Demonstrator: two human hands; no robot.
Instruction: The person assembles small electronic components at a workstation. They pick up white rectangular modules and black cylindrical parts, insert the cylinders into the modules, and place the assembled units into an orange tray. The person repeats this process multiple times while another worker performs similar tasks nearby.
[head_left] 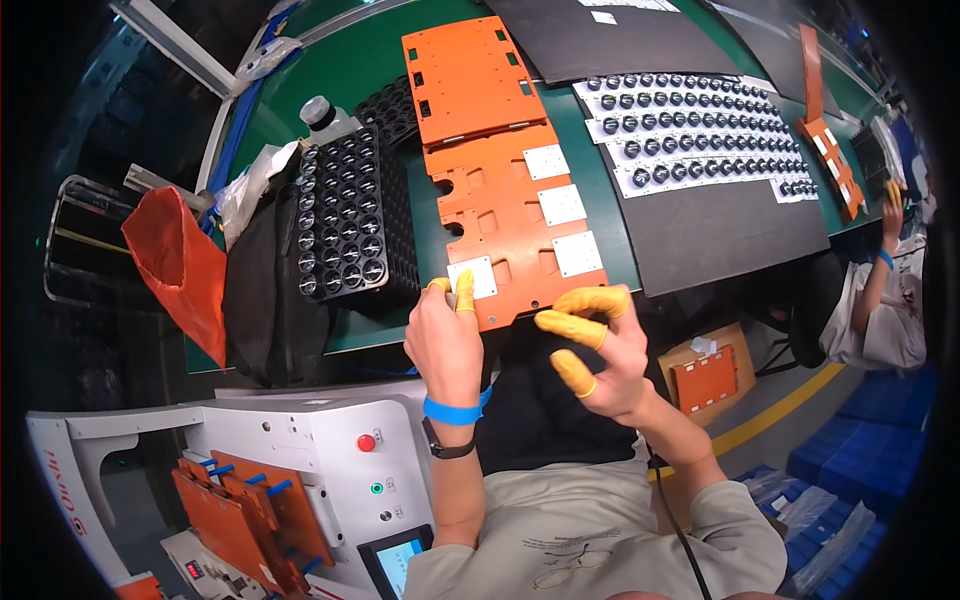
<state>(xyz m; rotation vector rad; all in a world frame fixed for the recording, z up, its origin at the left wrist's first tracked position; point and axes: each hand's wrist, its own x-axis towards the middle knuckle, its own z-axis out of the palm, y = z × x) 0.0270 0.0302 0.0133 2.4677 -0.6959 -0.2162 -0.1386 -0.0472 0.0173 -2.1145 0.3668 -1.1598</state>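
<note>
My left hand [447, 340], in yellow finger cots, pinches the near edge of a small white square board [472, 276]. That board lies at the near left corner of an orange fixture plate [505, 225]. More white square boards, such as this board [575, 254], sit in a column along the plate's right side. My right hand [605, 350], also in yellow finger cots, hovers just off the plate's near right corner. Its fingers are curved and apart, with nothing visible between them. A matching orange panel [470, 80] adjoins the plate's far end.
Left stands a black rack of round black lens-like parts [345, 215], with a capped bottle [320, 115] behind. Right, rows of white boards with black knob-like parts [690, 120] lie on black sheets [710, 240]. A white machine [340, 450] stands lower left; a co-worker [880, 300] is far right.
</note>
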